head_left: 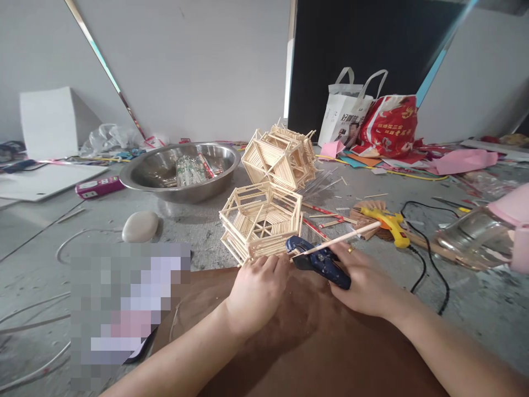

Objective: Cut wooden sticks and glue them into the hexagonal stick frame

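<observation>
My left hand [260, 286] is closed, its fingers curled round the near end of a thin wooden stick [343, 240]; the gripped end is hidden. My right hand [366, 275], a ring on one finger, is wrapped round a dark blue hand cutter [320, 262] with a black blade part. The stick lies across the cutter's head and points up to the right. Just beyond my left hand stands an open, many-sided stick frame [264, 215] with a spoked base. Behind it sits a bulkier stick model [281, 157] with slatted sides.
A steel basin [182, 190] holding plastic-wrapped items stands behind left, near a pale stone-like object [140, 226]. A yellow glue gun [386, 223] with a black cord and a clear bottle [467, 237] lie right. Bags [388, 127] and paper scraps line the wall. Brown cloth [322, 342] lies beneath my arms.
</observation>
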Tool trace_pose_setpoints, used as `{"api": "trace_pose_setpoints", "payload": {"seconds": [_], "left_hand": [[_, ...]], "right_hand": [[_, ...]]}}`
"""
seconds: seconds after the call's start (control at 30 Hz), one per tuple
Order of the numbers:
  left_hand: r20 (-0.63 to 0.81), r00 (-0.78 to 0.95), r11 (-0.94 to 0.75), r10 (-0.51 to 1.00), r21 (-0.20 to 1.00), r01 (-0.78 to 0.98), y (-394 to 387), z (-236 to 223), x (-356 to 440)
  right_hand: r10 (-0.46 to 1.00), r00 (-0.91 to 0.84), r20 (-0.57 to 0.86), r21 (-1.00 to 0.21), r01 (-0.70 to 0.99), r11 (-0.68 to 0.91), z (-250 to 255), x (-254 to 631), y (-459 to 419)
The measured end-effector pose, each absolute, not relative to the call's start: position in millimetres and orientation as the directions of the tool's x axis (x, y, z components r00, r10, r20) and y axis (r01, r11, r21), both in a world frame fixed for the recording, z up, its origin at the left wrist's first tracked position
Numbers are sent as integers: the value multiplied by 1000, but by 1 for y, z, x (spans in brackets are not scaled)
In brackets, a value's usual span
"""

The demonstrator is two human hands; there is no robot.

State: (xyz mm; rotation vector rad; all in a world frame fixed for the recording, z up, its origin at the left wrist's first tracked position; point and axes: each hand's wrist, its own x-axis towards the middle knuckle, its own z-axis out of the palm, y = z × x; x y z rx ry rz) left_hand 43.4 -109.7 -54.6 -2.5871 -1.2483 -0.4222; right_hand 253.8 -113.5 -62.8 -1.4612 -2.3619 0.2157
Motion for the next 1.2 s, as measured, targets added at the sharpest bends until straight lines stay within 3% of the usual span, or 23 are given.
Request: {"api": "trace_pose_setpoints", "payload": {"seconds": [0.23, 0.4, 0.63, 0.83, 1.2], "left_hand": [[334, 595, -600, 731, -99, 794, -111, -52, 45], [322, 596, -605, 736, -83, 792, -112, -50, 45], [278, 593, -607, 755, -42, 793, -116, -49, 49], [262, 580, -609, 771, 37, 792, -115, -56, 51], [180, 577, -597, 797, 93, 797, -114, -62, 52]], "right_hand": [[838, -471, 274, -161, 837, 523, -69, 256, -111], [832, -460, 309, -122, 849, 515, -76, 258, -110], [866, -314, 389, -235, 875, 423, -87, 253, -110], [839, -304, 452, -273, 848, 454, -96, 252, -108], [914, -297, 277, -358, 851, 385, -88, 255, -105]]}}
